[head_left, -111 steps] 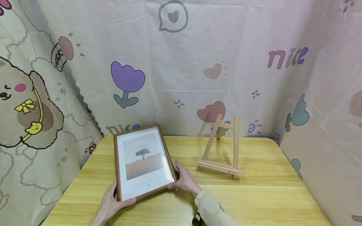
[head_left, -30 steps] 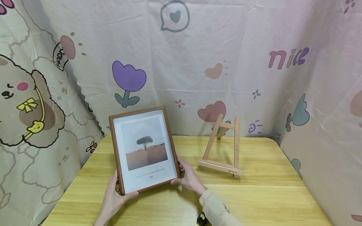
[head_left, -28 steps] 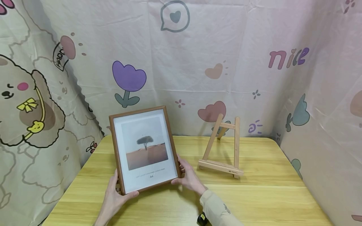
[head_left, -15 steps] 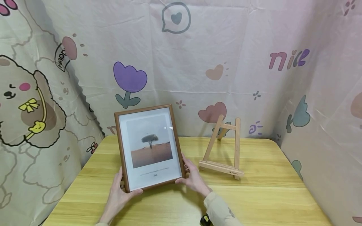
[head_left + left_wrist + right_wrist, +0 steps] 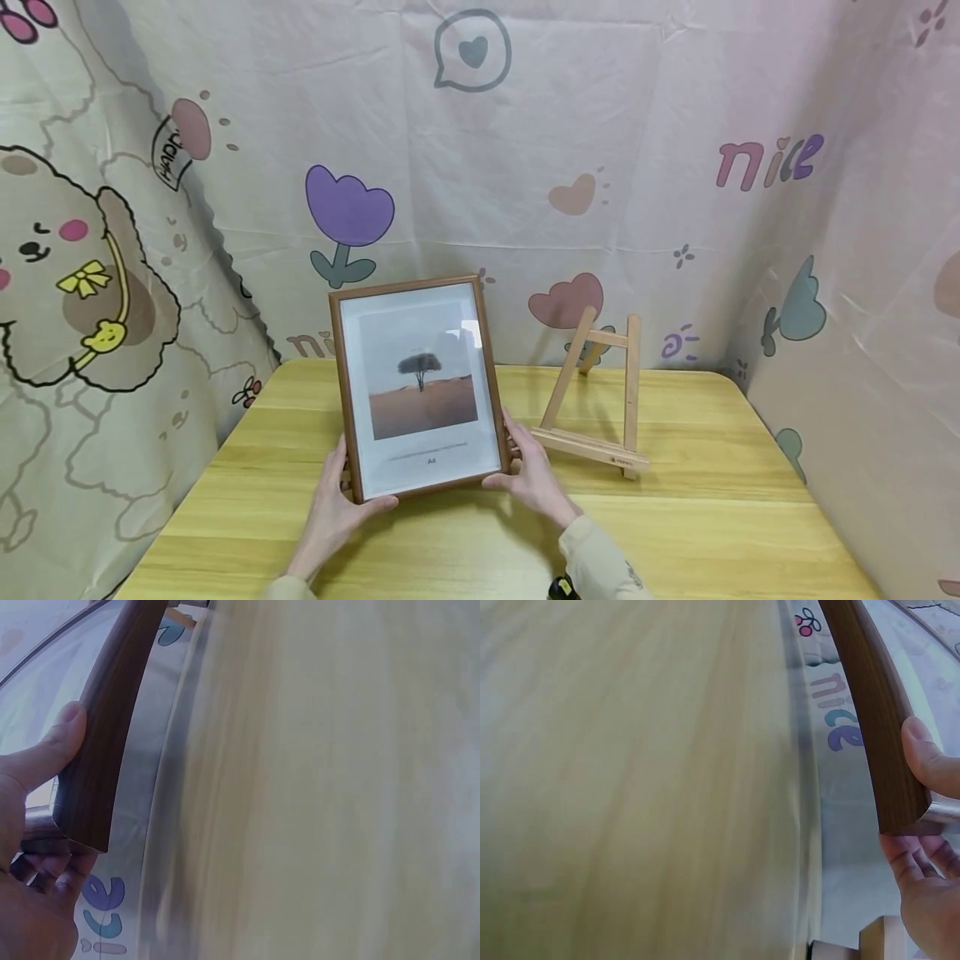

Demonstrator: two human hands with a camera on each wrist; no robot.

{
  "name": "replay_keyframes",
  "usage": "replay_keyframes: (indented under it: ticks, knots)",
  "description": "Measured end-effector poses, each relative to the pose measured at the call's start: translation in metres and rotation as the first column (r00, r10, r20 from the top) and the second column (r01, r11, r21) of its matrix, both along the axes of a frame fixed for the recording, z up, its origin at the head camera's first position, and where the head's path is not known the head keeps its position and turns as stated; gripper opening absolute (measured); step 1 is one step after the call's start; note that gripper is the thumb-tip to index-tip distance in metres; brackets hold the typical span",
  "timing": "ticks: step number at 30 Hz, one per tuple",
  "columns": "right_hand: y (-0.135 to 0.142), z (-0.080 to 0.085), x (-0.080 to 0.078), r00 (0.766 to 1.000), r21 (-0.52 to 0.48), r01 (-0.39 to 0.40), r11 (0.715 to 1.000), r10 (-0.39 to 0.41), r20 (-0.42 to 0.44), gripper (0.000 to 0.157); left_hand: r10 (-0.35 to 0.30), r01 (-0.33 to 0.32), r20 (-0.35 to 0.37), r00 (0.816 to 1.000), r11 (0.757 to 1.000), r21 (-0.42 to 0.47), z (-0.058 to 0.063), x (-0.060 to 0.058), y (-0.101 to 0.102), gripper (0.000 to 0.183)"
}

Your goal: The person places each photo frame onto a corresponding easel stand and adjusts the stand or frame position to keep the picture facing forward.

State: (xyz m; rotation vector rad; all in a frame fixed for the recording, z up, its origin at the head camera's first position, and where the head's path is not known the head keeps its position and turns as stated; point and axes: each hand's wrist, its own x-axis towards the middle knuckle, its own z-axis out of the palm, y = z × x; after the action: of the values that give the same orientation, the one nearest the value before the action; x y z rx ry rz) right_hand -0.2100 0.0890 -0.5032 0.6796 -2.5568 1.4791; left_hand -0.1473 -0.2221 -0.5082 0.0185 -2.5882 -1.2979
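A brown wooden picture frame (image 5: 420,387) with a tree-and-desert print behind its clear front is held up, tilted back, over the table. My left hand (image 5: 333,500) grips its lower left corner, thumb over the front edge and fingers behind. At the lower right corner my right hand (image 5: 536,475) holds it the same way. In the left wrist view, the left thumb lies on the dark frame edge (image 5: 109,727); the right wrist view has the right thumb on the opposite edge (image 5: 877,712). A small wooden tabletop easel (image 5: 588,446) stands just right of the right hand.
The wood-grain table (image 5: 712,517) reaches back to a printed cloth backdrop (image 5: 480,150), with cloth on both sides as well. A black object with a yellow mark (image 5: 561,588) shows at the right sleeve (image 5: 600,554).
Both hands have raised the picture frame, tipped it more upright and carried it rightward, nearer the easel. The easel stays in its place; the head view has shifted slightly.
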Motion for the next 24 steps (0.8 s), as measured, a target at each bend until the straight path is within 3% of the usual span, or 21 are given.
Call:
replay_keyframes:
  ticks: [4, 13, 24]
  knots:
    - [0.003, -0.001, 0.001, 1.0, -0.014, 0.021, 1.0, -0.021, 0.001, 0.116, -0.002, 0.001, -0.015, 1.0, 1.0, -0.009, -0.002, -0.002, 0.003, 0.132]
    - [0.011, 0.0, 0.002, 0.999, -0.069, 0.044, 0.997, -0.042, 0.03, 0.115, -0.017, 0.017, 0.041, 0.999, 1.0, 0.013, 0.002, -0.004, 0.011, 0.134]
    - [0.022, 0.002, 0.008, 0.995, -0.071, 0.093, 0.993, -0.09, 0.042, 0.116, -0.057, 0.058, -0.026, 0.998, 0.998, 0.035, 0.003, -0.009, 0.022, 0.133]
